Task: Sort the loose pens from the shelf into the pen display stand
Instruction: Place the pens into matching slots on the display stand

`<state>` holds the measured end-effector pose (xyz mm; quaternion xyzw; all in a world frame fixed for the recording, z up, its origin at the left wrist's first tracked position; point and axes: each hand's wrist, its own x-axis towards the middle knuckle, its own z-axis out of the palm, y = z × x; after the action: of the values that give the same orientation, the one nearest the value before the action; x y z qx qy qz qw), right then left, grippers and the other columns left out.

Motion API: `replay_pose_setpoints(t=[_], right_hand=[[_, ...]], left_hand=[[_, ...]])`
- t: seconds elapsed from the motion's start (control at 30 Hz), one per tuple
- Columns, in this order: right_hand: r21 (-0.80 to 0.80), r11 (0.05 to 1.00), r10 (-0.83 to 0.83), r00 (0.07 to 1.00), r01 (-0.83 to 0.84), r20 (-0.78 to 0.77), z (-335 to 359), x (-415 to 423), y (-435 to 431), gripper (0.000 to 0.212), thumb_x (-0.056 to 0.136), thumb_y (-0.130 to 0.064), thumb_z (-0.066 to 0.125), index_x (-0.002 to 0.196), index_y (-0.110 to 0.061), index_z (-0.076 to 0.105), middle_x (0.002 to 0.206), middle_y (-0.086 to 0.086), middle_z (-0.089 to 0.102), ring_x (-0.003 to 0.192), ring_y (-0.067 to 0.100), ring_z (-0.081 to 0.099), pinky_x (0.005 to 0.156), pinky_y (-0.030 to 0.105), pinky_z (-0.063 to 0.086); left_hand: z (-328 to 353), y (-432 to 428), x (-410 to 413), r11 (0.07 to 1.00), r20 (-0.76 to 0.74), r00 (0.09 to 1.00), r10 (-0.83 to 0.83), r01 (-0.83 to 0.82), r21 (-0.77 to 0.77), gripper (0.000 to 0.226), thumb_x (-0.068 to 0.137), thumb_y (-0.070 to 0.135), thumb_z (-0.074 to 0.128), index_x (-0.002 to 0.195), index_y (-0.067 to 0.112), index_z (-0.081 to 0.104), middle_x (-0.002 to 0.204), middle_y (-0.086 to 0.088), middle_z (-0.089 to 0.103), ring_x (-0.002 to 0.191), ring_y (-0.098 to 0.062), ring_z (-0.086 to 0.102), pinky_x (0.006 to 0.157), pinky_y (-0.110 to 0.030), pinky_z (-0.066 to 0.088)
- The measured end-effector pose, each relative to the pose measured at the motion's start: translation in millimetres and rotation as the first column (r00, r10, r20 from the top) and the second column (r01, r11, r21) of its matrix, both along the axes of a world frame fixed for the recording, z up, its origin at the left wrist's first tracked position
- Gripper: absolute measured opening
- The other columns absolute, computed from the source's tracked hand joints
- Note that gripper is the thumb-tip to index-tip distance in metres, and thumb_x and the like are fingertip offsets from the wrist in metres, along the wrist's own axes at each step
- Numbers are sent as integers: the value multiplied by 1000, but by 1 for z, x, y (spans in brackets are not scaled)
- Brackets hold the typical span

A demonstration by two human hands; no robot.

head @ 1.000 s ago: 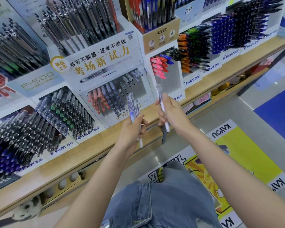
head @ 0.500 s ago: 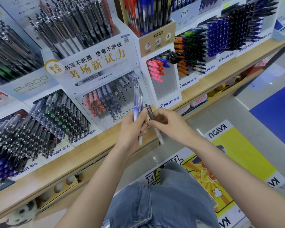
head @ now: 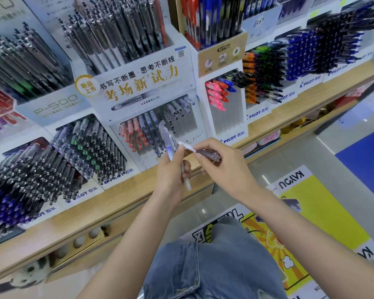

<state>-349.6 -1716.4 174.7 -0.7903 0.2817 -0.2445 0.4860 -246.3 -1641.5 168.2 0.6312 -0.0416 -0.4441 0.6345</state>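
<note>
Left hand [head: 171, 173] grips a small bundle of clear-capped plastic pens with violet grips and white barrels [head: 167, 140]. They stand upright, caps up, just in front of the lower edge of the white cardboard pen display stand with gold Chinese lettering [head: 138, 83]. Right hand [head: 225, 167] is in front of the stand's lower right corner and pinches a single pen, white barrel with a dark clear cap [head: 207, 152]. Both hands are closed round pens, no free fingers to spare.

Key relation: the single pen's long axis is near horizontal. Its white end points left at the left thumb, touching or just short of it, cannot tell. Its dark cap end sits under the right fingers. The stand's slots lie just behind and above both hands. The stand's grey slotted panel [head: 188, 121] shows bare slots in its right part, with red and blue pens filling its left. The right hand looks marginally nearer those slots. Likely the pen must be turned to match the slot slant before going in.

Versus half a second ago: the single pen was slanted, dark end up beside the left thumb, and now lies flat, white end leading. A second ago it was upright. The bundle is roughly unchanged. The stand rests on a light wooden shelf [head: 84, 214].
</note>
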Motion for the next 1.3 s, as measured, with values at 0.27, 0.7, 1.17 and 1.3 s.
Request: replay_pose_setpoints(t=[0.27, 0.7, 1.17, 1.3], right_hand=[[31, 974, -224, 974, 223, 32, -14, 3, -10, 27, 92, -17, 56, 118, -14, 60, 81, -5, 67, 73, 4, 64, 74, 15, 51], [-225, 949, -230, 973, 221, -15, -55, 47, -32, 18, 92, -16, 54, 99, -9, 68, 65, 14, 63, 53, 23, 50, 56, 32, 42], [-391, 903, -225, 971, 177, -79, -72, 91, -45, 22, 94, -17, 49, 100, -4, 65, 76, 10, 65, 66, 24, 57, 57, 27, 39], [-412, 898, -228, 965, 155, -133, -68, 106, -44, 23, 96, -17, 48, 109, -2, 61, 84, 15, 66, 74, 28, 61, 60, 28, 43]], left_hand=[[0, 8, 13, 995, 95, 991, 96, -96, -13, 21, 100, 22, 42, 85, 12, 52, 64, 0, 40, 41, -5, 27, 48, -22, 19], [-20, 28, 15, 996, 129, 988, 90, -88, -26, 21, 102, 20, 38, 111, 8, 53, 67, 1, 48, 46, -6, 39, 41, -17, 32], [-28, 35, 8, 993, 205, 972, 119, -111, -50, 19, 100, 19, 40, 106, 8, 53, 68, -1, 46, 46, -6, 39, 41, -17, 30], [-26, 35, 6, 993, 214, 970, 112, -101, -62, 18, 101, 19, 40, 103, 8, 53, 67, 0, 47, 46, -6, 39, 42, -17, 30]])
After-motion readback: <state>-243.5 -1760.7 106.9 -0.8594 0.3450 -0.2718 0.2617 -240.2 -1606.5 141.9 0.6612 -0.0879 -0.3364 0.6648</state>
